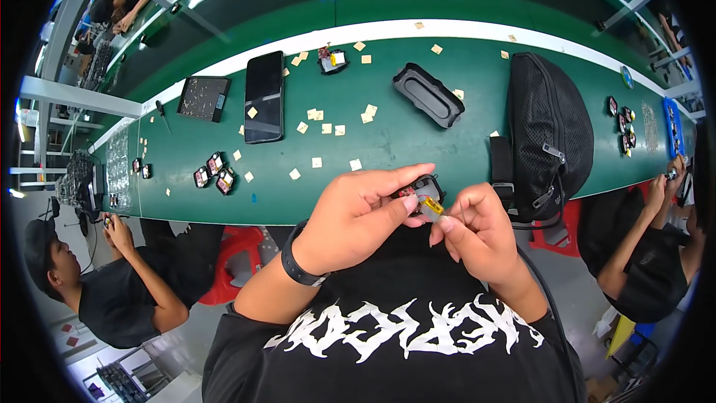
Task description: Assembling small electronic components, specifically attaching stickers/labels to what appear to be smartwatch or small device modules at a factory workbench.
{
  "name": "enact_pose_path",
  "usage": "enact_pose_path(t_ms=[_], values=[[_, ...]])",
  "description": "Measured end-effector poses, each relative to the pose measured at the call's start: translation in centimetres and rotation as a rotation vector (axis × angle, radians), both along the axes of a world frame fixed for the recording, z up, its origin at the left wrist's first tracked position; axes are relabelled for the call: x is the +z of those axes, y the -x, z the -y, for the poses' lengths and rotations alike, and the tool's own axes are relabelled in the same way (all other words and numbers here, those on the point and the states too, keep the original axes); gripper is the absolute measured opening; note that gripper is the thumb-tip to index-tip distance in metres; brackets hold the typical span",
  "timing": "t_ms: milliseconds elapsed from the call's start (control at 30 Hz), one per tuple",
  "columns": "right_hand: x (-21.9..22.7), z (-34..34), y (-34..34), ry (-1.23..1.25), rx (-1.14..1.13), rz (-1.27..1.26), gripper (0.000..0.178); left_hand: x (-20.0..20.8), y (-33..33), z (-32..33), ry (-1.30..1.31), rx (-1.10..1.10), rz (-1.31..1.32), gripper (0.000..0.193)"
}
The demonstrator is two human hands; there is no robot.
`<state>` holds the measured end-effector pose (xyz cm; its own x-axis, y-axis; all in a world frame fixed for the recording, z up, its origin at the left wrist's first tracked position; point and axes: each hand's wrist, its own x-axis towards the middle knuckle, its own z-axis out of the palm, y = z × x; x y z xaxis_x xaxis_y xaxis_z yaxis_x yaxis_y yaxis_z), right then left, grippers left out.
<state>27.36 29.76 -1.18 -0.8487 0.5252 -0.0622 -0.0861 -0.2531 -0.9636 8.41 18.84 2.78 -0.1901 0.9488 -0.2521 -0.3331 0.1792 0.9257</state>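
Observation:
My left hand (362, 213) is closed around a small black electronic device (427, 185) with its inside exposed, close to the table's front edge. Red parts show next to the left thumb. A small silver battery with yellow tape (432, 206) sticks out of the device toward my right hand (476, 227). The right thumb and forefinger pinch the battery's end. How the battery is joined to the device is hidden by my fingers.
Small cream squares lie scattered over the green table (388, 142). A phone (265, 97), an open black tray (429, 95), a shallow black box (203, 98) and a black bag (548, 134) lie around. Similar devices (216, 172) sit left. People work on both sides.

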Motion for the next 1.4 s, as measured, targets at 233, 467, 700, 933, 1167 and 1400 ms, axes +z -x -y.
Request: enact_pose_path(t_ms=[233, 467, 700, 933, 1167, 1400], values=[[0.1, 0.5, 0.0, -0.219, -0.087, -0.055, 0.034, -0.7, 1.3, 0.9, 0.014, -0.012, 0.150, 0.039], [1.5, 0.2, 4.1, -1.191, -0.158, -0.038, 0.049, -1.2, 2.1, 1.7, 0.024, 0.008, 0.103, 0.036], [3.0, 0.7, 4.6, -1.250, -0.045, 0.080, 0.046, -1.2, 3.1, 2.1, 0.093, -0.097, -0.046, 0.036], [3.2, 0.8, 5.0, -1.203, -0.026, 0.085, 0.040, -2.1, 3.5, 2.4, 0.017, -0.007, 0.217, 0.035], [3.9, 0.8, 5.1, -1.211, 0.092, 0.208, 0.037, -2.5, 4.2, 2.5, 0.047, -0.065, 0.156, 0.034], [2.2, 2.4, 4.6, -0.570, -0.110, 0.267, 0.021, -2.5, 3.8, 2.8, 0.055, 0.004, 0.094, 0.032]])
